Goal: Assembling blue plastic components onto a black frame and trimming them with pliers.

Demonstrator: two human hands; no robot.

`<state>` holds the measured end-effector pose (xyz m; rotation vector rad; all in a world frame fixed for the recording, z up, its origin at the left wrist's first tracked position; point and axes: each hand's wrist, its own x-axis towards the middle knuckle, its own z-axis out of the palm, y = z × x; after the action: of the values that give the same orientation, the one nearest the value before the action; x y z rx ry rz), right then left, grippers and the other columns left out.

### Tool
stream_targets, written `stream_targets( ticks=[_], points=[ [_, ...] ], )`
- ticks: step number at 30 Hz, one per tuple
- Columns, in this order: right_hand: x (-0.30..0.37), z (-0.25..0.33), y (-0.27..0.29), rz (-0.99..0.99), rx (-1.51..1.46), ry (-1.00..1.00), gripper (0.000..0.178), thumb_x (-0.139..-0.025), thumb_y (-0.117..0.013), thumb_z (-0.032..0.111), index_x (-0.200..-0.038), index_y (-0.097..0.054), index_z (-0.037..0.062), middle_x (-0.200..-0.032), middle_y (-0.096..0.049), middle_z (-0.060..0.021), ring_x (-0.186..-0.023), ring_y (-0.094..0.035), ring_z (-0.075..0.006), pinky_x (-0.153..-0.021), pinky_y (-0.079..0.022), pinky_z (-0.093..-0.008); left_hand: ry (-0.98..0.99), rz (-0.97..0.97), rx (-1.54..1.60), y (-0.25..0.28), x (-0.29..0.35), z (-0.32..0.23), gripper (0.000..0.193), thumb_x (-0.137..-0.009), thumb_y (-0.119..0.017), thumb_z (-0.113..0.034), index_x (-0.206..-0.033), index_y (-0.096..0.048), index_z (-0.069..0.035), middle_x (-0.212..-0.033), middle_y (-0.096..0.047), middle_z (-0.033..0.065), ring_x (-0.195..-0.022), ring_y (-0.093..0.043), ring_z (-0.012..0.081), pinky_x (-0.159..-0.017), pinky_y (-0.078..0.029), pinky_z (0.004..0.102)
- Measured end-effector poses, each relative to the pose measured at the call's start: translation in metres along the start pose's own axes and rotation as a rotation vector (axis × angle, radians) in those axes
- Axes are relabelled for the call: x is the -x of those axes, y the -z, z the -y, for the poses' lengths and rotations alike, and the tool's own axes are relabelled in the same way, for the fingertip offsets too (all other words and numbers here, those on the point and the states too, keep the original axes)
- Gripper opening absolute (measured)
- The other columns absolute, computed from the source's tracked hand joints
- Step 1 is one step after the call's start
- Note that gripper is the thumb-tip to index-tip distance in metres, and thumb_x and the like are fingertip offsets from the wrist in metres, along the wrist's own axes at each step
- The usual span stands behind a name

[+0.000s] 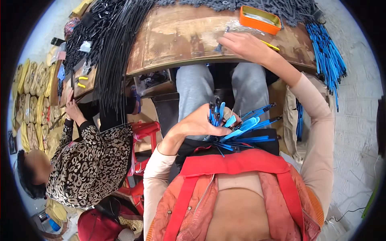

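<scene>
My left hand (pixel 201 122) is closed around a bundle of slim blue rods with black ends (pixel 245 130), held over my lap. The rods fan out to the right, and thin wires stick up among them. My right hand (pixel 243 46) rests on the wooden table (pixel 181 32), its fingers pinched together over a small dark grey piece (pixel 218 48) that shows on either side of the fingertips. Just beyond that hand is some clear plastic film (pixel 241 26). A yellow object (pixel 269 45) lies by my right wrist, partly hidden by it.
An orange box (pixel 260 21) of thin pale pieces stands at the back right. Grey parts (pixel 257 6) pile along the far edge. Long black rods (pixel 120 48) drape over the left side; blue rods (pixel 327 60) hang at right. A co-worker (pixel 88 164) sits left, near yellow-handled pliers (pixel 81 82).
</scene>
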<state>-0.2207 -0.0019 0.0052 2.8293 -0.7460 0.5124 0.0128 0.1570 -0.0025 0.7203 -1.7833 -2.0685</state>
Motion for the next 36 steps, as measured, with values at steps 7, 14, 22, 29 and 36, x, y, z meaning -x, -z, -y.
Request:
stream_targets(
  ticks=[7, 14, 22, 29, 36],
  points=[
    [-0.02, 0.021, -0.039, 0.074, -0.153, -0.107, 0.025, -0.086, -0.062, 0.013, -0.108, -0.056, 0.0037, -0.095, -0.053, -0.0141, -0.093, -0.059, -0.0333, -0.077, -0.051, -0.043, 0.01, -0.155, 0.103, 0.004, 0.035, 0.009, 0.032, -0.075, -0.075, -0.008, -0.106, -0.068, -0.001, -0.098, -0.068, 0.002, -0.085, -0.059, 0.0078, -0.078, -0.048, 0.0253],
    [-0.017, 0.042, -0.053, -0.041, -0.198, -0.13, 0.026, -0.086, -0.066, 0.014, -0.11, -0.064, 0.007, -0.092, -0.052, -0.0142, -0.087, -0.058, -0.0343, -0.075, -0.05, -0.0421, 0.011, -0.126, 0.181, 0.0, 0.051, 0.015, 0.042, -0.075, -0.07, -0.007, -0.116, -0.064, 0.001, -0.093, -0.064, 0.004, -0.088, -0.058, 0.0105, -0.084, -0.048, 0.0274],
    [0.025, 0.149, 0.006, 0.211, -1.558, -0.839, 0.027, -0.095, -0.06, 0.017, -0.117, -0.063, 0.003, -0.084, -0.066, -0.0068, -0.076, -0.069, -0.0154, -0.066, -0.056, -0.0264, -0.121, -0.111, 0.113, -0.004, 0.048, 0.046, 0.031, -0.073, -0.079, -0.01, -0.1, -0.066, 0.0, -0.099, -0.064, 0.0064, -0.089, -0.061, 0.0126, -0.077, -0.05, 0.0273],
    [0.046, 0.165, 0.044, 0.373, -1.677, -0.932, 0.02, -0.092, -0.064, 0.017, -0.104, -0.06, 0.0015, -0.081, -0.068, -0.0089, -0.068, -0.07, -0.0176, -0.056, -0.057, -0.0264, -0.009, -0.299, -0.105, -0.03, 0.056, 0.022, 0.031, -0.068, -0.082, -0.008, -0.092, -0.065, 0.0, -0.103, -0.06, 0.0061, -0.091, -0.059, 0.0122, -0.077, -0.049, 0.0278],
    [0.029, 0.149, 0.066, 0.57, -1.746, -0.883, 0.025, -0.096, -0.059, 0.024, -0.1, -0.061, -0.0005, -0.079, -0.069, -0.0121, -0.066, -0.071, -0.02, -0.053, -0.054, -0.0246, -0.072, -0.284, -0.012, -0.023, 0.055, -0.01, 0.04, -0.07, -0.08, -0.004, -0.106, -0.064, 0.0, -0.097, -0.063, 0.0042, -0.087, -0.061, 0.011, -0.078, -0.049, 0.0255]
  ],
)
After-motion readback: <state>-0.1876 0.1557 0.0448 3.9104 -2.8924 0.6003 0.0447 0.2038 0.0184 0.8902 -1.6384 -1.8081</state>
